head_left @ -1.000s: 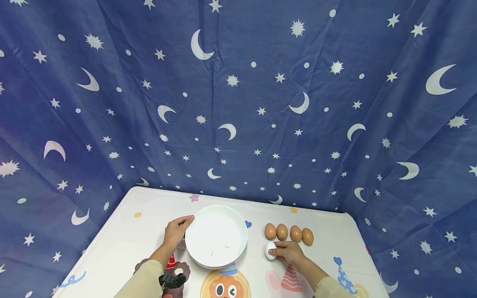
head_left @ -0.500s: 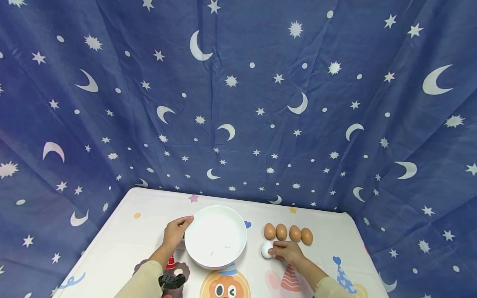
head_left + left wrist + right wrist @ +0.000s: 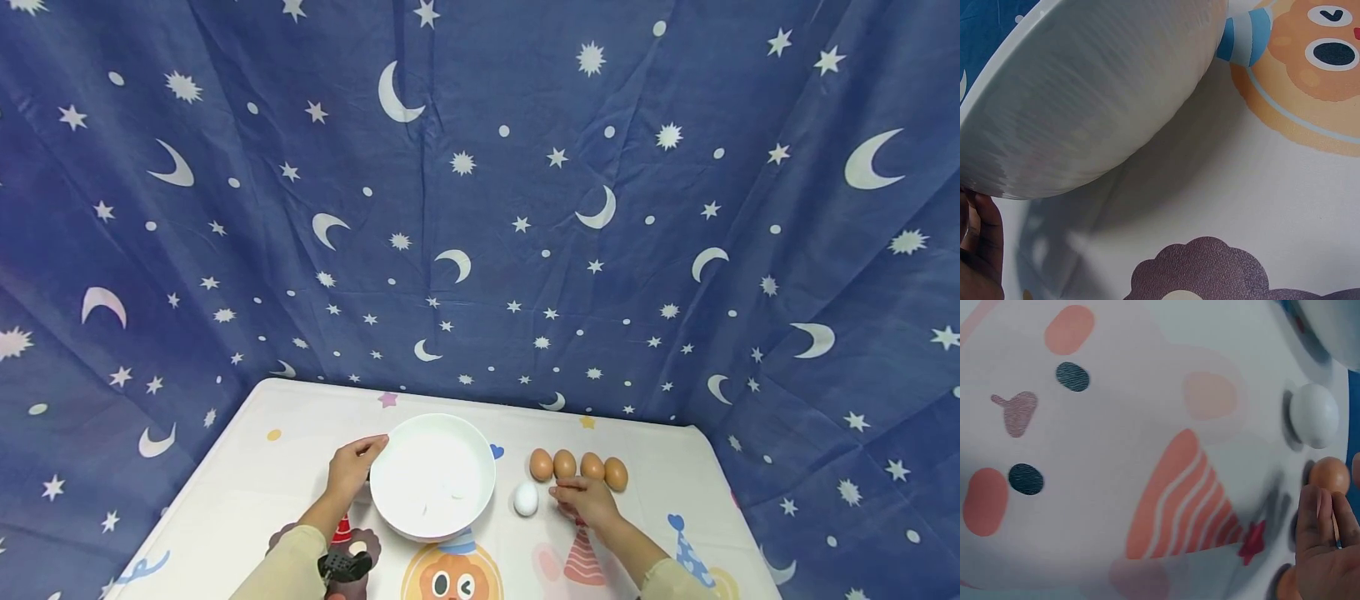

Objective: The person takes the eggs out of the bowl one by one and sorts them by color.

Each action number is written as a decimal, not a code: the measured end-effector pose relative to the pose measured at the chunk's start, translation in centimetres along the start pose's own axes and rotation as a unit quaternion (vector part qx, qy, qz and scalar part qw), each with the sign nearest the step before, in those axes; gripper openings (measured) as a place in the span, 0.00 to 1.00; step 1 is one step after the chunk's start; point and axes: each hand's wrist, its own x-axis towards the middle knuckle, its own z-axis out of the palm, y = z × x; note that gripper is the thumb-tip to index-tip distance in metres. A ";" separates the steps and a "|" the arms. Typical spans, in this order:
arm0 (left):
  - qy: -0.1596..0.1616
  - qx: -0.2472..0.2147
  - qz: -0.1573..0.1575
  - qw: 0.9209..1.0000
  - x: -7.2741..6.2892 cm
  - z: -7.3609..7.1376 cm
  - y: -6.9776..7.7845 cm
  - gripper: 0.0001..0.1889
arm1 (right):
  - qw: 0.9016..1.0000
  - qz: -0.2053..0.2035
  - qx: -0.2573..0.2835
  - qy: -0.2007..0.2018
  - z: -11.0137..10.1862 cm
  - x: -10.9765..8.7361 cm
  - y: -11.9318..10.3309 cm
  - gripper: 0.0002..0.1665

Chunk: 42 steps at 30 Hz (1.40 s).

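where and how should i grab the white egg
I'd pinch the white egg across its middle, thumb and fingers on opposite long sides, coming from the person's side. It is a smooth oval with its long axis pointing roughly away from the person; the brown eggs sit close beyond it, while gaps toward the bowl and right hand should leave finger room.

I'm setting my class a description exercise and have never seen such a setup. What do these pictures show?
No machine here: a person works with bare hands. The wide pictures come from a camera on the head; the two close ones from cameras on each wrist. On the printed tablecloth lie a white egg and four brown eggs in a row, beside a white bowl. The left hand grips the bowl's rim; the right hand, near the eggs, holds nothing.
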 end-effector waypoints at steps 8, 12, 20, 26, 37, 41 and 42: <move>-0.003 -0.001 0.003 1.000 0.2 -0.1 0.1 0.27 | 1.000 -0.018 0.006 0.018 0.6 0.3 -2.7 0.18; -0.002 -0.005 0.002 1.000 0.2 -0.1 0.2 0.27 | 0.999 -0.031 0.030 0.015 1.9 0.1 -4.6 0.18; -0.005 -0.002 -0.001 1.000 0.0 -0.2 0.3 0.27 | 0.995 -0.066 0.043 -0.056 5.2 -0.5 -8.2 0.20; -0.004 0.000 -0.004 1.000 -0.1 -0.2 0.1 0.28 | 0.991 -0.098 0.007 -0.089 7.8 -1.0 -9.8 0.25; -0.008 -0.018 -0.013 1.000 -0.3 -0.1 0.0 0.28 | 0.986 -0.139 -0.080 -0.039 12.1 -0.8 -9.5 0.27; -0.009 -0.022 -0.011 1.000 -0.3 -0.1 0.0 0.26 | 0.982 -0.145 -0.112 -0.036 13.0 -0.8 -9.5 0.30; -0.010 -0.024 -0.010 1.000 -0.3 -0.1 0.0 0.27 | 0.981 -0.147 -0.124 -0.037 13.2 -0.8 -9.6 0.30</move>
